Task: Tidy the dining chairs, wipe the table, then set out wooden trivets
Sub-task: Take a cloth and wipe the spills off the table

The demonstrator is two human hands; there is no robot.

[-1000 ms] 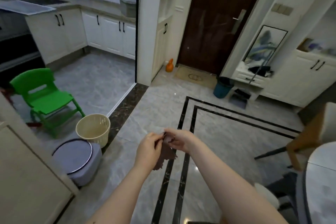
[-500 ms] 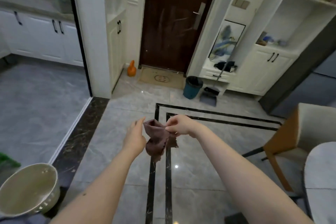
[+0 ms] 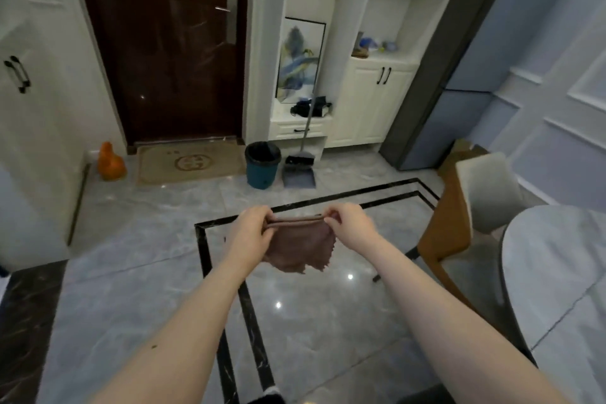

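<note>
Left hand and right hand each pinching a top corner of the brown cloth, stretching it taut

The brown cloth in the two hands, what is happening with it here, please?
A person stands on the tiled floor and holds a brown cloth stretched between both hands. The left hand and the right hand each pinch one end of its top edge, and the rest hangs loose below. The round marble table is at the right with a dining chair beside it. The cloth is not touching the table, so wiping has not begun.
</note>
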